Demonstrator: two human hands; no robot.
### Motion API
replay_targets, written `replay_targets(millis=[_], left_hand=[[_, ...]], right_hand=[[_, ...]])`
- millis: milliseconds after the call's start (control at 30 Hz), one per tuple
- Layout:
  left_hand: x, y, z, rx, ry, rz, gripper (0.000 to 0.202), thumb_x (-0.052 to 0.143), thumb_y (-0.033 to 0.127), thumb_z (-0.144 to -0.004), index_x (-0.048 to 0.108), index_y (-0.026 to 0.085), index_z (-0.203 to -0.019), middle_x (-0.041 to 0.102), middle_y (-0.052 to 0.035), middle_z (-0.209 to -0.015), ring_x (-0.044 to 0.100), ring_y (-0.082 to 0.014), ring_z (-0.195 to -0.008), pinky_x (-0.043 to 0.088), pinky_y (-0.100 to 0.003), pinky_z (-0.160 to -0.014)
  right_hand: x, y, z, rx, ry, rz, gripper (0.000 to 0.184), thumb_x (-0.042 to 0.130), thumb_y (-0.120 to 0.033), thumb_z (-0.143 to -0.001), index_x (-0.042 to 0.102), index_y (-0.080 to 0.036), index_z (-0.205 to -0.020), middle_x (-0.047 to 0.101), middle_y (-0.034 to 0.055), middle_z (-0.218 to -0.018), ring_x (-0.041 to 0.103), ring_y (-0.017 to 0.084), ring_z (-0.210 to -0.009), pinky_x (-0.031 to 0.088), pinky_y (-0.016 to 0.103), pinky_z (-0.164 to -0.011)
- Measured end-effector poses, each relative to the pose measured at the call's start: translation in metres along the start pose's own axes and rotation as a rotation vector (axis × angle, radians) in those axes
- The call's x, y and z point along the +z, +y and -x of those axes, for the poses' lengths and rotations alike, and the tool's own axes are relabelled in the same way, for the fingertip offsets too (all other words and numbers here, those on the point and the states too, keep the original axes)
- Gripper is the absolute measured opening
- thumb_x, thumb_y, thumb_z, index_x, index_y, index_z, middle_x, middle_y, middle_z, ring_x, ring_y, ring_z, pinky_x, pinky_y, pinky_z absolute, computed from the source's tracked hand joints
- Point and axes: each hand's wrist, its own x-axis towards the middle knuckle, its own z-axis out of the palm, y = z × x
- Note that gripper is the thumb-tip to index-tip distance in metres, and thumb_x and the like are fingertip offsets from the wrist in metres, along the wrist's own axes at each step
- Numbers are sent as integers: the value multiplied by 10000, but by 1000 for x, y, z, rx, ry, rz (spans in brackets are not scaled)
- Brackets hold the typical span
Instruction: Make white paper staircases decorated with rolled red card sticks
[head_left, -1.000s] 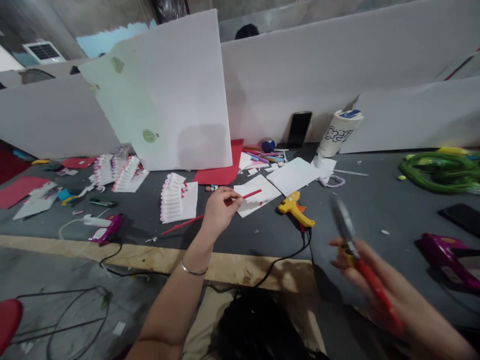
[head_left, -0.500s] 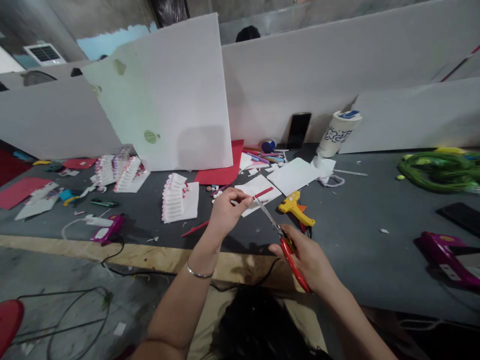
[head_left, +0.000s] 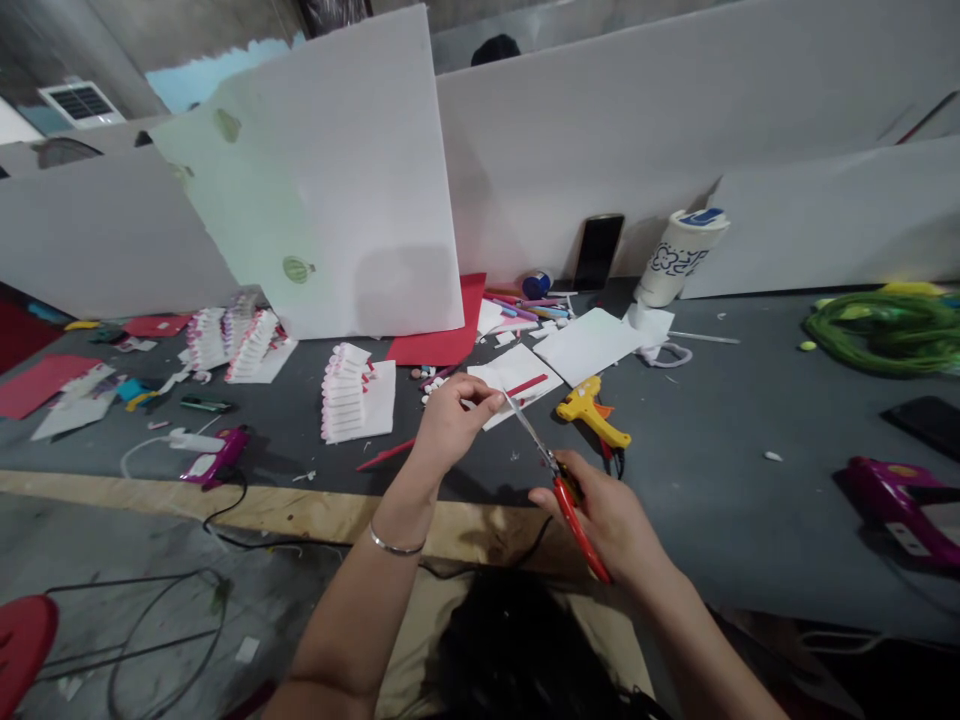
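My left hand (head_left: 454, 418) is closed in a pinch. From its fingertips a thin red strip (head_left: 529, 385) stretches to the right, above a white sheet of paper (head_left: 525, 362). My right hand (head_left: 600, 500) is wrapped around the red handles of a pair of scissors (head_left: 566, 500). The scissor blades point up and left, with their tips at the strip close to my left fingertips. Whether the blades are fully closed is too small to tell. A yellow glue gun (head_left: 592, 412) lies just beyond my right hand. A longer red strip (head_left: 386, 455) lies left of my left wrist.
Folded white pieces with pink edges (head_left: 346, 395) stand at left. A white board (head_left: 360, 180) leans behind red paper (head_left: 427, 348). Farther right are a phone (head_left: 598, 252), a white cup (head_left: 684, 255), green wire (head_left: 885, 330) and a purple device (head_left: 900, 510).
My right hand and the scissors have shifted slightly left, and the blade tips sit a little nearer my left fingertips. The left hand keeps its pinch. The view has tilted slightly.
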Motion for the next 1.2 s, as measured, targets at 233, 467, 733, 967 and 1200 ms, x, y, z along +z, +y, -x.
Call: replay_targets(millis=[233, 467, 733, 967, 1200], left_hand=[[3, 3, 5, -31, -52, -28, 104, 653, 234, -778, 673, 186, -688, 678, -43, -841, 631, -172, -810, 490, -297, -724], [2, -8, 11, -20, -67, -45, 112, 654, 225, -784, 659, 193, -676, 668, -29, -818, 628, -167, -795, 497, -324, -771], [-9, -3, 7, 83, 59, -278, 186, 622, 311, -864, 679, 197, -998, 659, -84, -1074, 619, -208, -1003, 476, -377, -913], [5, 26, -41, 279, -518, -634, 148, 687, 318, -790, 724, 218, -687, 711, -39, -940, 613, -240, -975, 222, -514, -1100], [16, 15, -66, 90, -790, -579, 278, 625, 340, -755, 636, 173, -532, 543, 44, -540, 548, -136, -673, 185, -434, -1065]], right_hand=[[8, -1, 0, -38, 13, 36, 327, 467, -512, -893, 578, -219, -990, 668, 40, -717, 635, 216, -626, 408, 265, -570], [15, -4, 0, -35, -7, 104, 330, 407, -530, -918, 535, -226, -941, 660, 42, -720, 625, 214, -597, 356, 258, -533], [21, -1, -2, -20, 12, 158, 319, 427, -538, -923, 535, -238, -907, 662, 33, -685, 649, 226, -605, 336, 260, -533], [23, -1, -5, -16, 1, 178, 304, 413, -507, -933, 538, -240, -857, 659, 34, -644, 654, 230, -584, 310, 258, -511], [22, 0, -10, 78, -104, 287, 328, 411, -511, -948, 554, -223, -882, 671, 51, -650, 661, 230, -597, 278, 261, -518]])
